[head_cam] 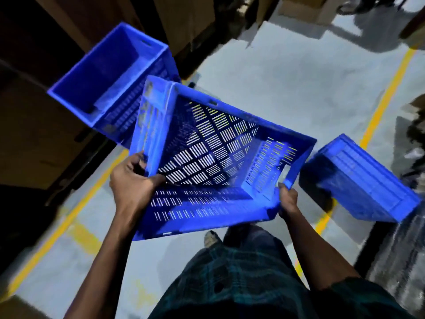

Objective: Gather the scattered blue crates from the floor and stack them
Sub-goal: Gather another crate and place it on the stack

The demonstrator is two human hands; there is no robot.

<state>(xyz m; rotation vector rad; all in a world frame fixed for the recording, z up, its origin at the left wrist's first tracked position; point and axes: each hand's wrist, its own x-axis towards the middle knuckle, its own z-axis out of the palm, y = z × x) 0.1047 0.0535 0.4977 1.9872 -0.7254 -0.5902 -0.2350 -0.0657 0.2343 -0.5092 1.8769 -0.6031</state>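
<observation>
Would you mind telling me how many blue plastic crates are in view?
3: one slatted blue plastic crate held in both hands, one upright crate behind it, one tipped crate at right. Others may be hidden.

We see a grey floor [264, 72] with yellow lines [381, 104] painted across it, one running along the right, another along the left. Brown cardboard boxes [34, 134] stand stacked at the left edge, more boxes [184, 21] at the top. We see a plaid shirt [234, 279] at the bottom and a shoe [211, 238] just above it. Something wrapped in shiny plastic [395, 256] sits at the lower right, blurred.
</observation>
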